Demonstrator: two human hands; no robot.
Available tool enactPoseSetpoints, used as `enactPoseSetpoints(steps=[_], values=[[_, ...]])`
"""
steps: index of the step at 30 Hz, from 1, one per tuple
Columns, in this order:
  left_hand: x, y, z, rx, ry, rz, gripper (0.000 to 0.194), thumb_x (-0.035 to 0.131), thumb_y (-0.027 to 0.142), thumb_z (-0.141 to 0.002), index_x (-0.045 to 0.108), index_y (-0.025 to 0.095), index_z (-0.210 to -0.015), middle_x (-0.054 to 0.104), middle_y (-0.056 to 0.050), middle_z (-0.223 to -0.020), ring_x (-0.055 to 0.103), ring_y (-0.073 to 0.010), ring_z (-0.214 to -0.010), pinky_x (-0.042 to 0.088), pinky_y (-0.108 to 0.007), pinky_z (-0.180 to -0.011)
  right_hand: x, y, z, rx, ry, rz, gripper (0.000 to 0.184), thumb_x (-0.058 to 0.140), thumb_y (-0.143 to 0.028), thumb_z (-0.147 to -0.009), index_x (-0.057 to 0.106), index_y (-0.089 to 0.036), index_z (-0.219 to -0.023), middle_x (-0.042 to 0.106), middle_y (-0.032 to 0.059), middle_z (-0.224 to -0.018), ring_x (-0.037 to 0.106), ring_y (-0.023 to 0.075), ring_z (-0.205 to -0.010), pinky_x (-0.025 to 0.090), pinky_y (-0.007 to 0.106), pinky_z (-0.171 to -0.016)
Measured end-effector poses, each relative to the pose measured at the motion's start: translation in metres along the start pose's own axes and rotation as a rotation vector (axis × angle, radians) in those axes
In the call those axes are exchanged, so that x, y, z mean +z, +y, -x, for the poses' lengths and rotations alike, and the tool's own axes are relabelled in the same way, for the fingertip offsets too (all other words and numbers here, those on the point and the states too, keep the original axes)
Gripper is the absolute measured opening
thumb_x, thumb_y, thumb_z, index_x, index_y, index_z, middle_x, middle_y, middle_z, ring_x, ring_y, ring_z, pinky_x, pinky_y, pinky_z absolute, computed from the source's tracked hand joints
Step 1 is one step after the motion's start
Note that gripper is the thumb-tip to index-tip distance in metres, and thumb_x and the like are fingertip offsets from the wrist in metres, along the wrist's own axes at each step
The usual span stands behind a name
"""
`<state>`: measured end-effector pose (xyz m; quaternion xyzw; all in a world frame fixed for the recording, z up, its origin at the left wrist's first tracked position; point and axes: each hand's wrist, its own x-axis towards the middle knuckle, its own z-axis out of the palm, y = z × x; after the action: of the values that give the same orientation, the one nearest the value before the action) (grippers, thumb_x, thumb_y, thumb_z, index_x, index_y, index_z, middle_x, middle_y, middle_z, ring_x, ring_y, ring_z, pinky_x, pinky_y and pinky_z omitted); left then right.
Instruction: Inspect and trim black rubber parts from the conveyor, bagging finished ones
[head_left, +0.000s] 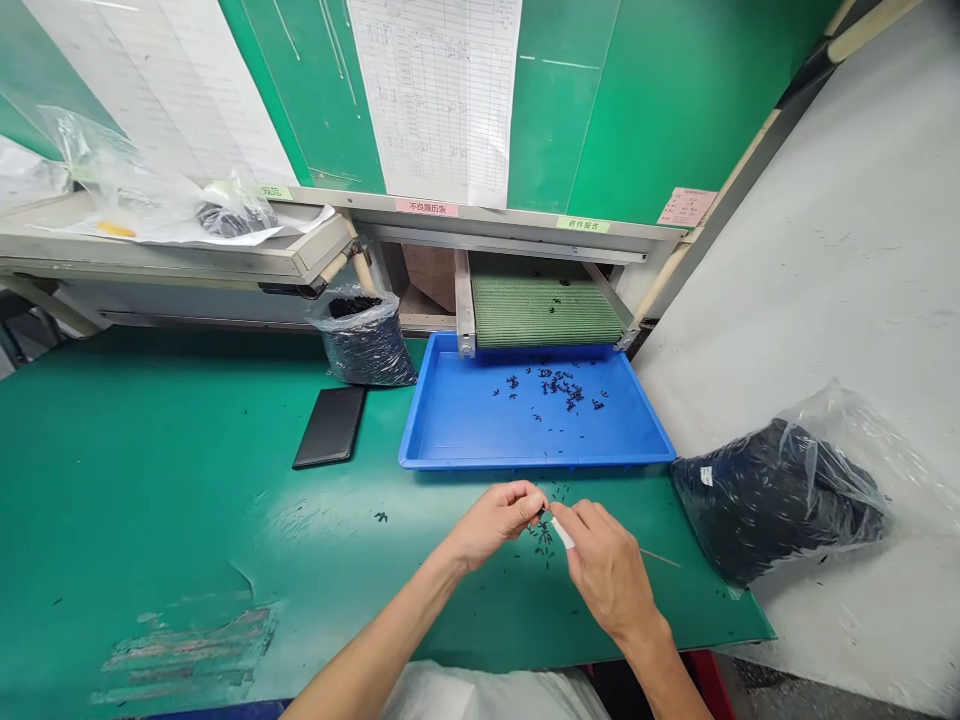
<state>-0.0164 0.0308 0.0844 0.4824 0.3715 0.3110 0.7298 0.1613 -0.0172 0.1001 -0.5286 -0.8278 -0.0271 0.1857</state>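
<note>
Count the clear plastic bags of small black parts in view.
3. One bag lies on the shelf at upper left, one bag stands on the green mat beside the blue tray, one bag lies on the white surface. Others may be hidden.

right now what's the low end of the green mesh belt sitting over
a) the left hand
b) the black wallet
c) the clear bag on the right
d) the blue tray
d, the green mesh conveyor belt ends right at the back rim of the blue plastic tray, with small black parts scattered in the tray just below it.
</note>
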Motion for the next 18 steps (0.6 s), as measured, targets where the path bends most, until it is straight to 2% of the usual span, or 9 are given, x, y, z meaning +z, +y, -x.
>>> enactPoseSetpoints(steps=[4,7,10,12,14,16,18], values=[[-0.006,0.002,0.0,0.014,-0.025,-0.151,0.04,0.053,0.054,-0.081,0.055,0.015,-0.074,0.041,0.004,-0.064,0.026,-0.0075,-0.054,0.02,-0.023,-0.05,0.004,-0.001,-0.003,-0.043,0.002,0.062,0.037,0.04,-0.001,-0.078,0.058,-0.022,-0.102,0.056,0.001,-0.072,0.049,0.016,-0.067,0.033,0.027,-0.06],[-0.006,-0.006,-0.002,0.055,0.046,-0.142,0.039,0.054,0.054,-0.081,0.055,0.015,-0.076,0.042,0.004,-0.065,0.03,-0.0083,-0.057,0.024,-0.023,-0.053,0.019,-0.009,-0.002,0.053,-0.001,0.006,0.033,0.038,-0.003,-0.081,0.058,-0.021,-0.1,0.057,0.001,-0.072,0.052,0.015,-0.064,0.031,0.027,-0.057],[-0.004,-0.026,-0.005,0.027,0.142,-0.057,0.041,0.056,0.055,-0.078,0.055,0.015,-0.075,0.044,0.004,-0.065,0.031,-0.0078,-0.055,0.026,-0.023,-0.052,0.041,-0.019,0.0,0.226,-0.053,-0.133,0.029,0.036,-0.006,-0.084,0.058,-0.02,-0.096,0.062,0.0019,-0.075,0.055,0.0144,-0.061,0.029,0.027,-0.054],[-0.005,-0.042,-0.006,0.003,0.189,-0.029,0.042,0.058,0.056,-0.076,0.056,0.014,-0.074,0.046,0.003,-0.065,0.031,-0.0073,-0.054,0.025,-0.023,-0.051,0.055,-0.023,0.001,0.358,-0.133,-0.219,0.025,0.036,-0.01,-0.087,0.058,-0.02,-0.094,0.065,0.0023,-0.075,0.056,0.0146,-0.061,0.028,0.026,-0.053],[-0.007,-0.06,-0.007,-0.048,0.22,0.003,0.044,0.06,0.056,-0.075,0.06,0.013,-0.083,0.046,0.004,-0.064,0.03,-0.0067,-0.052,0.022,-0.023,-0.049,0.066,-0.022,0.003,0.465,-0.228,-0.254,0.024,0.037,-0.012,-0.088,0.059,-0.021,-0.094,0.066,0.0022,-0.073,0.058,0.0153,-0.062,0.027,0.026,-0.053],[-0.011,-0.075,-0.007,-0.122,0.24,0.073,0.048,0.062,0.055,-0.074,0.061,0.013,-0.098,0.046,0.004,-0.064,0.028,-0.0058,-0.05,0.018,-0.022,-0.047,0.074,-0.015,0.006,0.516,-0.313,-0.25,0.026,0.039,-0.012,-0.087,0.06,-0.022,-0.098,0.067,0.0021,-0.074,0.059,0.0157,-0.064,0.027,0.027,-0.054],[-0.015,-0.086,-0.006,-0.173,0.246,0.17,0.051,0.064,0.053,-0.074,0.06,0.013,-0.105,0.045,0.004,-0.064,0.024,-0.0045,-0.048,0.013,-0.022,-0.045,0.078,-0.004,0.011,0.518,-0.363,-0.227,0.028,0.04,-0.01,-0.086,0.06,-0.024,-0.1,0.068,0.0022,-0.081,0.059,0.0153,-0.067,0.027,0.027,-0.055]])
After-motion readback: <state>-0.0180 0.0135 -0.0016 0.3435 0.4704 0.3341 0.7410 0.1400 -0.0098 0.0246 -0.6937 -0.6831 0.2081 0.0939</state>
